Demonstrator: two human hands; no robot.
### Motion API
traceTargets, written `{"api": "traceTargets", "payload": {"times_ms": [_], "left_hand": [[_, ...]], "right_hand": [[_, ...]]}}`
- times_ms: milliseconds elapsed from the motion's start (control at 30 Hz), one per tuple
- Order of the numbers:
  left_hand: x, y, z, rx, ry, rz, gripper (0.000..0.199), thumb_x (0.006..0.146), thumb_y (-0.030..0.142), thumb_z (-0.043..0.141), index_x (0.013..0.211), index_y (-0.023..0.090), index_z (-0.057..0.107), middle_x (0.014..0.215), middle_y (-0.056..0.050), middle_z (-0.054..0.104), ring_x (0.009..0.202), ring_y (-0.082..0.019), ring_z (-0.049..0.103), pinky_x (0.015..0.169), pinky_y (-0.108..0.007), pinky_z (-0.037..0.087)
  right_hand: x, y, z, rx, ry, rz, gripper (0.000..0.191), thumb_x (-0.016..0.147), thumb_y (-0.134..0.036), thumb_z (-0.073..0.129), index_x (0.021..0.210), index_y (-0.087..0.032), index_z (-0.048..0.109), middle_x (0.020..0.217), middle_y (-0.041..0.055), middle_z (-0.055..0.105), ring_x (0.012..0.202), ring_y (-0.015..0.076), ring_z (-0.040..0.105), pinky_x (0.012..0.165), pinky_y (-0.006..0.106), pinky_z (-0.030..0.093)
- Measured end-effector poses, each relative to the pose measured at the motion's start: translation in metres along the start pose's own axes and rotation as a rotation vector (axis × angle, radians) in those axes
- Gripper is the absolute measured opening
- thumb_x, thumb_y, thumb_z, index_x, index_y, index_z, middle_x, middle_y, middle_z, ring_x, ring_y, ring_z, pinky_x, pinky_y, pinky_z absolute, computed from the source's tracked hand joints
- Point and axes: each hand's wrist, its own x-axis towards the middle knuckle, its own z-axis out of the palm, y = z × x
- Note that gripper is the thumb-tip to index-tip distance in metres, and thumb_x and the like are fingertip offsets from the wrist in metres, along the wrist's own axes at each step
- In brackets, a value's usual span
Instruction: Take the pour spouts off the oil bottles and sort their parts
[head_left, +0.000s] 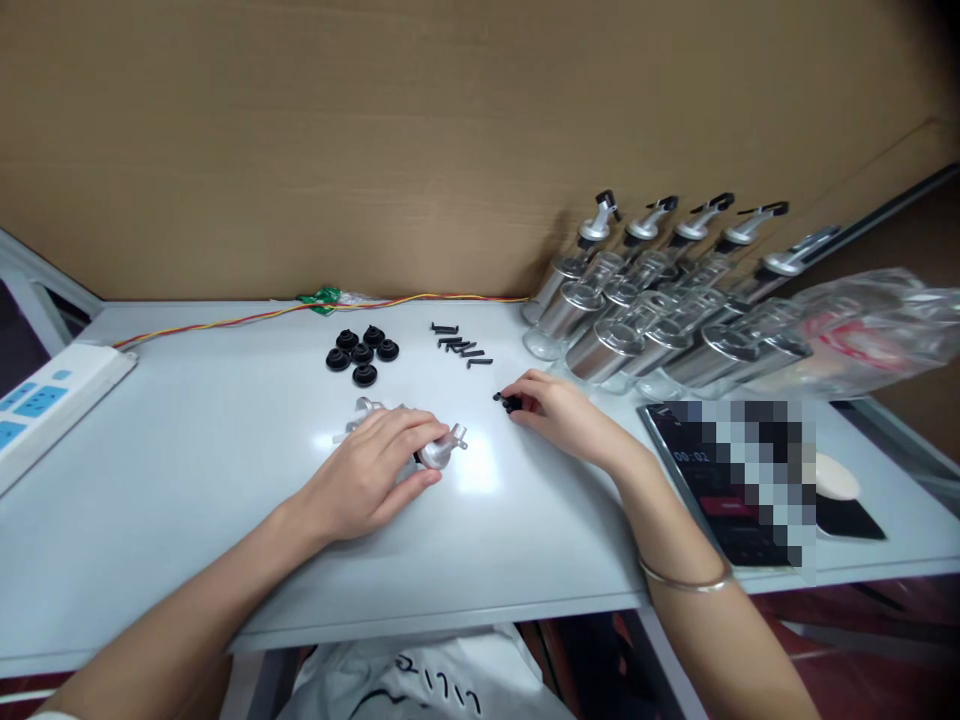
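Observation:
My left hand (375, 475) is closed over a silver pour spout (439, 452), whose nozzle points to the right past my fingertips. Other silver spout parts (366, 406) lie beyond its knuckles, mostly covered by the hand. My right hand (562, 412) has thumb and fingers drawn together on small black pieces (512, 403) at the table surface; the fingers partly hide them. Thin black levers (461, 347) lie in a loose row farther back. Several round black stoppers (362, 353) are grouped to the left of these.
Glass bottles with metal sleeves (607, 345), some topped with spouts, crowd the back right. Near them are a plastic bag (885, 325), a tablet (697, 480) and a pale oval object (836, 477). A power strip (56, 405) is at left; a wire (225, 323) runs along the back.

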Motion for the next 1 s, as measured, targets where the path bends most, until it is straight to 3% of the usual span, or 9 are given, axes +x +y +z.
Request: {"api": "traceTargets", "payload": {"times_ms": [100, 267, 433, 700, 867, 1000], "left_hand": [[0.000, 0.000, 0.000, 0.000, -0.003, 0.000, 0.025, 0.096, 0.025, 0.041, 0.120, 0.017, 0.043, 0.109, -0.011, 0.060, 0.097, -0.021, 0.058, 0.082, -0.037, 0.048], [0.000, 0.001, 0.000, 0.008, -0.004, 0.005, 0.025, 0.097, 0.027, 0.039, 0.119, 0.016, 0.044, 0.108, -0.012, 0.060, 0.096, -0.021, 0.058, 0.082, -0.037, 0.048], [0.000, 0.001, -0.001, 0.005, -0.005, 0.001, 0.025, 0.097, 0.028, 0.039, 0.119, 0.017, 0.044, 0.109, -0.011, 0.061, 0.097, -0.021, 0.059, 0.082, -0.037, 0.049], [-0.001, 0.001, -0.001, 0.023, -0.029, -0.031, 0.025, 0.097, 0.028, 0.039, 0.119, 0.017, 0.044, 0.110, -0.011, 0.060, 0.097, -0.021, 0.058, 0.083, -0.037, 0.047], [0.001, 0.000, 0.000, -0.010, -0.099, -0.150, 0.024, 0.098, 0.032, 0.037, 0.115, 0.018, 0.046, 0.107, -0.009, 0.061, 0.095, -0.021, 0.058, 0.081, -0.037, 0.046], [0.002, 0.001, 0.003, -0.155, -0.144, -0.191, 0.029, 0.100, 0.038, 0.028, 0.111, 0.019, 0.047, 0.099, -0.008, 0.061, 0.090, -0.020, 0.058, 0.079, -0.035, 0.047]], "right_hand": [[-0.001, -0.001, 0.000, 0.017, 0.013, -0.007, 0.031, 0.077, -0.017, 0.062, 0.108, -0.017, 0.064, 0.099, 0.0078, 0.057, 0.078, 0.0166, 0.058, 0.079, 0.033, 0.049], [0.001, -0.006, 0.004, -0.011, 0.078, -0.164, 0.029, 0.084, -0.022, 0.055, 0.112, -0.020, 0.062, 0.112, 0.0092, 0.056, 0.105, 0.0224, 0.053, 0.095, 0.040, 0.043], [0.004, -0.010, 0.007, -0.057, 0.065, -0.188, 0.017, 0.083, -0.020, 0.055, 0.097, -0.017, 0.064, 0.104, 0.0095, 0.061, 0.099, 0.0233, 0.054, 0.091, 0.040, 0.044], [0.002, -0.009, 0.006, -0.038, 0.102, -0.173, 0.012, 0.082, -0.019, 0.056, 0.090, -0.016, 0.064, 0.096, 0.0086, 0.062, 0.092, 0.0222, 0.057, 0.087, 0.040, 0.045], [-0.003, -0.043, 0.007, 0.146, 0.295, -0.377, 0.023, 0.090, -0.025, 0.051, 0.110, -0.017, 0.058, 0.108, 0.0109, 0.059, 0.102, 0.0206, 0.056, 0.090, 0.038, 0.045], [-0.007, -0.068, 0.016, 0.104, 0.261, -0.572, 0.022, 0.092, -0.028, 0.049, 0.107, -0.015, 0.057, 0.099, 0.0097, 0.063, 0.093, 0.0190, 0.056, 0.082, 0.035, 0.045]]}}
